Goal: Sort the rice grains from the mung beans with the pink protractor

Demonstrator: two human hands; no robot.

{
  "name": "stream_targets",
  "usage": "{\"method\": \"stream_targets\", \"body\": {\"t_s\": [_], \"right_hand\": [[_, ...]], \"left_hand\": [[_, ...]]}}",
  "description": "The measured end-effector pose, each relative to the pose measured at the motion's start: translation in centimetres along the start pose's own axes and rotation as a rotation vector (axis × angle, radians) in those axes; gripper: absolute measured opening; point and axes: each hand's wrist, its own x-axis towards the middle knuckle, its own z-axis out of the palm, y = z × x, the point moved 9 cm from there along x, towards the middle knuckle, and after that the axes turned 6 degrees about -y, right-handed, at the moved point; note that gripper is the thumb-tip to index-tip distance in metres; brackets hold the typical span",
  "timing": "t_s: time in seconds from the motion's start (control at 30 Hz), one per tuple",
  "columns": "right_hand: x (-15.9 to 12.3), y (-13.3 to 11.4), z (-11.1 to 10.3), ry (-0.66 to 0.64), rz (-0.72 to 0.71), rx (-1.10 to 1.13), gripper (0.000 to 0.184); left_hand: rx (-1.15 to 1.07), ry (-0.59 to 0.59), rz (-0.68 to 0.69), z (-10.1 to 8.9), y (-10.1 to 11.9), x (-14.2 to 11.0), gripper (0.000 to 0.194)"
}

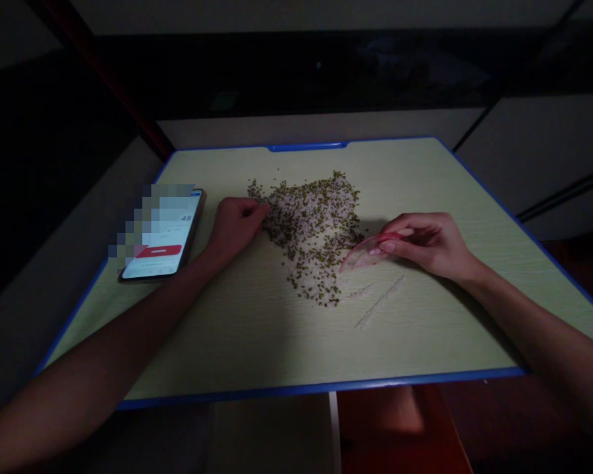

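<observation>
A pile of pale rice grains mixed with green mung beans is spread over the middle of the table. My left hand is closed at the pile's left edge, fingertips pressed together by the grains; whatever is between them, if anything, is hidden. To the right of the pile, my right hand grips a thin, see-through plastic piece with a curved pinkish-red edge, between thumb and fingers. That piece tilts over the table, its left end close to the grains. Two thin lines of rice lie just below it.
A lit phone rests on the left of the table, beside my left forearm. The pale wood-look tabletop has a blue rim and a blue handle-like strip at the far edge. Behind it stand dark and light panels.
</observation>
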Motion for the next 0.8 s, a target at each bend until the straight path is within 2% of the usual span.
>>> {"method": "stream_targets", "body": {"t_s": [0.6,0.8], "right_hand": [[0.08,0.37,1.08,-0.115,-0.007,0.019,0.005],[0.0,0.5,0.67,-0.073,0.004,0.052,0.006]], "left_hand": [[-0.017,0.01,0.003,-0.16,0.18,-0.07,0.035],[-0.034,0.006,0.007,-0.07,0.16,-0.04,0.035]]}}
